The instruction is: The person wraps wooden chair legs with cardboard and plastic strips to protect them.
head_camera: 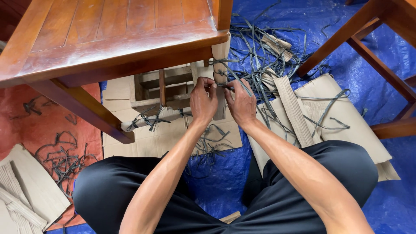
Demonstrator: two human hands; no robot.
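Blue tarp [381, 190]: floor cover under everything, mid to right.
Wooden chair [108, 39]: reddish-brown, far left; its front leg [221, 60] is wrapped in cardboard.
Cardboard sheets [342, 117]: flat on the tarp, right of the hands and under the chair.
Strap pile [260, 47]: dark cut strips, far, right of the leg.
Left hand [203, 102]: fingers pinched on a dark strap [236, 80] at the wrapped leg.
Right hand [241, 105]: closed on the same strap, just beside the left.
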